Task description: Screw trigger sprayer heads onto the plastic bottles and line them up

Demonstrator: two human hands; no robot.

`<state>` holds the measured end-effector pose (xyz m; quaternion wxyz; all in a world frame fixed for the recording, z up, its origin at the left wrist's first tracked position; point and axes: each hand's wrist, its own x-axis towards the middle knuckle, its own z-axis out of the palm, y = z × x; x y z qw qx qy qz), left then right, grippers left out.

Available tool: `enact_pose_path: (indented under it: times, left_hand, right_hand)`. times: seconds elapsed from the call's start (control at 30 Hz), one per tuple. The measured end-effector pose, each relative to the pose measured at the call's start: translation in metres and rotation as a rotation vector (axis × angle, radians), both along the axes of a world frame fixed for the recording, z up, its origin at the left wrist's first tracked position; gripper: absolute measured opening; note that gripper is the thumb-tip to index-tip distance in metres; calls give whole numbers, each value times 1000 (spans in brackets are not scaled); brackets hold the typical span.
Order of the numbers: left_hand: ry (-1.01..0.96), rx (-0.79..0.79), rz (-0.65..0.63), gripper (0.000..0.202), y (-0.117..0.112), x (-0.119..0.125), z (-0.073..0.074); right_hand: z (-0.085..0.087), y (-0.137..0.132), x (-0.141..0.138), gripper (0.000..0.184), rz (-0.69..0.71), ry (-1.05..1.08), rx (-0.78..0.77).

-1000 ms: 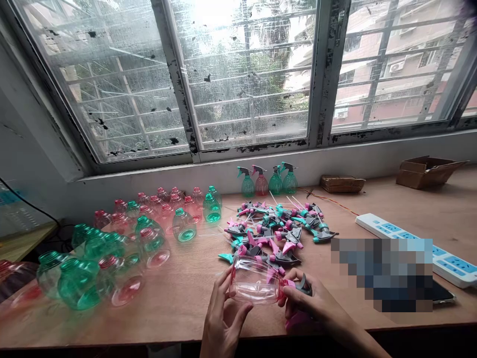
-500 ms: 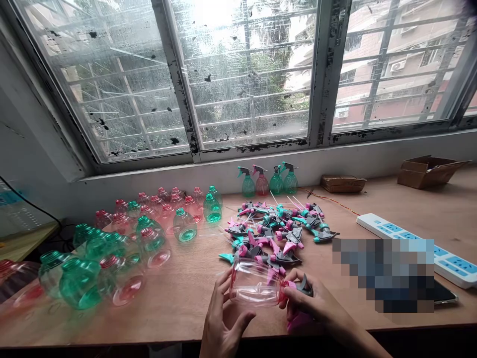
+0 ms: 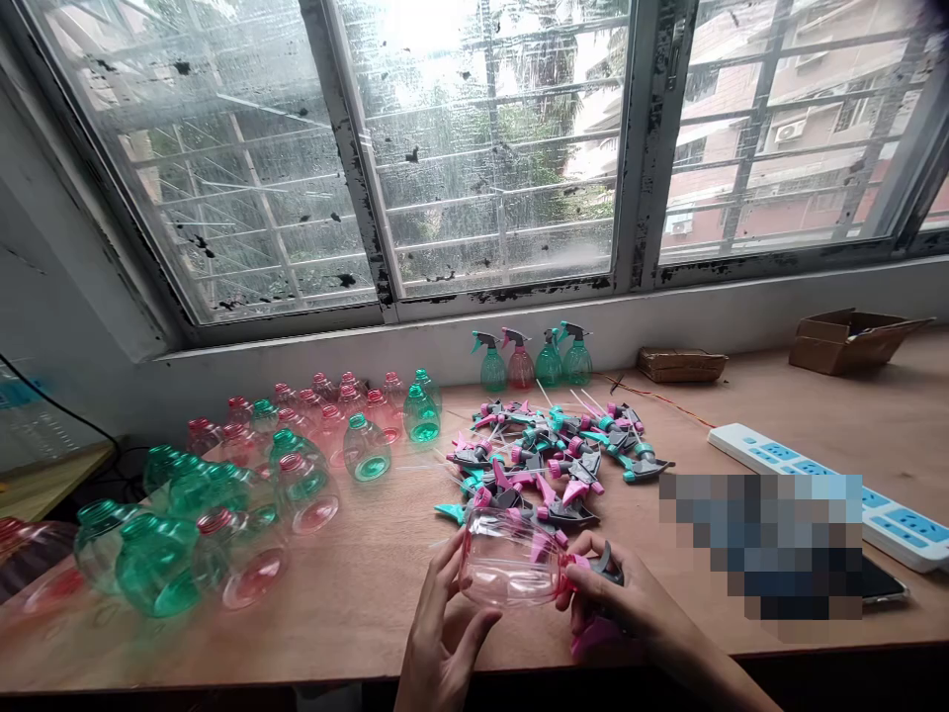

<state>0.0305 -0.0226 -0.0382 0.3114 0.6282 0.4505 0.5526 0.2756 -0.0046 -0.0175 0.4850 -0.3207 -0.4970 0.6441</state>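
Observation:
A clear pink spray bottle [image 3: 511, 564] lies on its side in the air just above the table's front, its neck to the right. My left hand [image 3: 445, 623] cradles its base end, fingers behind it and thumb below. On the neck side, my right hand [image 3: 615, 583] pinches a pink-and-grey trigger spray head [image 3: 582, 564] at the bottle's mouth. The pink trigger hangs below that hand; the fingers partly hide the join. Just beyond the bottle lies a pile of pink, teal and grey spray heads [image 3: 534, 455], some with thin tubes.
Open-topped green and pink bottles [image 3: 155, 564] stand to the left. Several spray bottles with heads fitted [image 3: 520, 361] line the back wall. Rightward are a power strip [image 3: 822, 494], a blurred-out dark device [image 3: 886, 588], a flat cardboard piece [image 3: 682, 366] and an open carton [image 3: 852, 341].
The bottle has turned slightly about its length and shifted a little in my hands. My left thumb has moved slightly up. The other things stay put.

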Motion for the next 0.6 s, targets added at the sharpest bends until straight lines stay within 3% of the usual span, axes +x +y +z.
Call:
enact_pose_path:
  times: [0.3,0.47,0.6]
  left_hand:
    - [135,19,-15,48,1,-4,0]
    - [244,136,52,47,1,-3,0]
    - [209,87,56,49,1,-1,0]
  right_hand:
    - [1,0,0,38,3,-10,-5]
    - [1,-1,-1,39,6,-6,-20]
    - [4,-2,-1,40,9,-22,-26]
